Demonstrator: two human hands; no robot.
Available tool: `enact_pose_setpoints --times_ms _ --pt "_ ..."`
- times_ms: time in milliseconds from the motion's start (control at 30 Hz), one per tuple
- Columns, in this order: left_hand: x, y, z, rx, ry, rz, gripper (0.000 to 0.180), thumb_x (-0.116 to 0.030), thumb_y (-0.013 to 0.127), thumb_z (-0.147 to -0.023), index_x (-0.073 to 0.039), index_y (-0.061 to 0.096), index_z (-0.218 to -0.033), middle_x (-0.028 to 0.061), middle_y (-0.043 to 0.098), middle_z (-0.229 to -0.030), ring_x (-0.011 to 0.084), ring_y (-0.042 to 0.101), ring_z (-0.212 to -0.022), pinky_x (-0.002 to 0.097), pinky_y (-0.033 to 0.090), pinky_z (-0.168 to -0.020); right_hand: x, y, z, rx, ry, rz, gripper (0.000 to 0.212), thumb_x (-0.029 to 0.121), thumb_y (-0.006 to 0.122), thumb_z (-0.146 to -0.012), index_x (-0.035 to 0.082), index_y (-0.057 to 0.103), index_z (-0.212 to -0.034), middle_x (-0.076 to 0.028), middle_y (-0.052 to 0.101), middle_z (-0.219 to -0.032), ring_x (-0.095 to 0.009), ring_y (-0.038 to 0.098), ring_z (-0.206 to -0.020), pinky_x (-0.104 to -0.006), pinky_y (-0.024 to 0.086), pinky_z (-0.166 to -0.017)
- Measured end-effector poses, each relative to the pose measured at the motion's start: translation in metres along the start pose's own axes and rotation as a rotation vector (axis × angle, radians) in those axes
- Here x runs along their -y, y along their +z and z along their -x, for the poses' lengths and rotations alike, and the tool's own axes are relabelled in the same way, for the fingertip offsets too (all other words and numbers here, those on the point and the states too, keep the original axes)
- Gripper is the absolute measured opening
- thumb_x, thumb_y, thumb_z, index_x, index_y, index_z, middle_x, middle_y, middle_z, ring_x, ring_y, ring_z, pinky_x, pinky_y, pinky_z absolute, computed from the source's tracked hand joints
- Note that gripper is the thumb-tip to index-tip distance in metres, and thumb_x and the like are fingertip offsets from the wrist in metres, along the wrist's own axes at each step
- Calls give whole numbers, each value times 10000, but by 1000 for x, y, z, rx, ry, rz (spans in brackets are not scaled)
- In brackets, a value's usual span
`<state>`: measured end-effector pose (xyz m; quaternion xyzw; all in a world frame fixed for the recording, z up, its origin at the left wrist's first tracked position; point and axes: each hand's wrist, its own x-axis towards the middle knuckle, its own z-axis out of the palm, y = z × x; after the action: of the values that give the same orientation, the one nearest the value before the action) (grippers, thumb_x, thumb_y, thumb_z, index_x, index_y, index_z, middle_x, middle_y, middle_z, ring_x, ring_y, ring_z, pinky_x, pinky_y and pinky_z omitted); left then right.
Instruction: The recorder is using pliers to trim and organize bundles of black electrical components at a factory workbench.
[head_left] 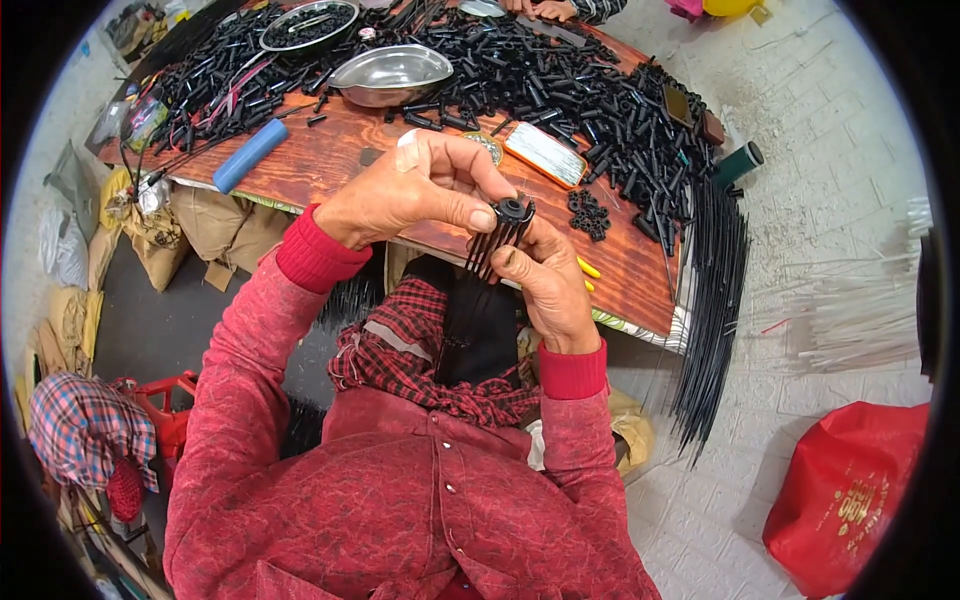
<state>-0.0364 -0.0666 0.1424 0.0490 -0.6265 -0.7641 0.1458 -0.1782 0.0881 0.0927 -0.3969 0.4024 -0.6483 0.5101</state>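
In front of my chest, at the table's near edge, I hold a black umbrella hub (512, 209) with several thin black ribs hanging down from it. My left hand (415, 190) grips its upper left side, the thumb pressed close to the hub and the fingers curled above. A pale bandage wraps a spot on that hand. My right hand (550, 287) is closed around the hub's lower right side and the tops of the ribs. Its fingers are partly hidden behind the piece. Small black notched rings (588, 215) lie on the wood to the right.
Black tubular parts (540, 90) heap across the reddish wooden table (325, 165). A metal scoop (392, 75), a blue cylinder (250, 155) and an orange-rimmed case (545, 155) lie nearer. Long black rods (712, 300) overhang the right edge. Another person's hands (545, 8) are at the far side.
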Motion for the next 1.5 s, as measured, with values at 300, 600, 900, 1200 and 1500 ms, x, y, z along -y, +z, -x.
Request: enact_pose_setpoints --times_ms 300,600,900,1200,1500 --pt "8 3 -9 107 80 13 273 -50 841 -677 -6 660 -877 40 636 -845 124 623 -802 244 505 -733 -2 -9 11 83 46 -74 370 221 808 -776 54 667 -1075 -52 688 -959 -149 640 -856 -276 504 -786" --pt "13 1 -14 163 -27 135 409 -41 851 -643 17 705 -1020 81 698 -944 146 661 -859 275 531 -788 2 -13 11 65 73 -63 370 224 806 -775 27 674 -1058 -72 696 -959 -168 651 -869 -295 516 -794" --pt "30 -14 -19 255 14 253 333 -30 835 -665 19 724 -975 87 689 -905 162 646 -850 285 519 -790 1 2 11 49 37 -50 316 171 786 -798 33 667 -1056 -44 685 -942 -131 626 -825 -268 500 -744" --pt "36 -18 -26 330 62 297 291 -85 849 -672 6 722 -918 80 668 -863 157 618 -794 278 487 -718 -1 5 10 -8 39 -27 360 169 791 -793 30 662 -1099 -53 685 -1007 -141 634 -896 -283 498 -826" --pt "32 -28 -29 343 235 157 283 -131 872 -654 -38 706 -863 55 640 -821 138 587 -760 246 469 -684 -6 11 -1 27 57 -35 287 149 768 -811 39 666 -1055 -29 665 -931 -114 600 -813 -247 481 -717"
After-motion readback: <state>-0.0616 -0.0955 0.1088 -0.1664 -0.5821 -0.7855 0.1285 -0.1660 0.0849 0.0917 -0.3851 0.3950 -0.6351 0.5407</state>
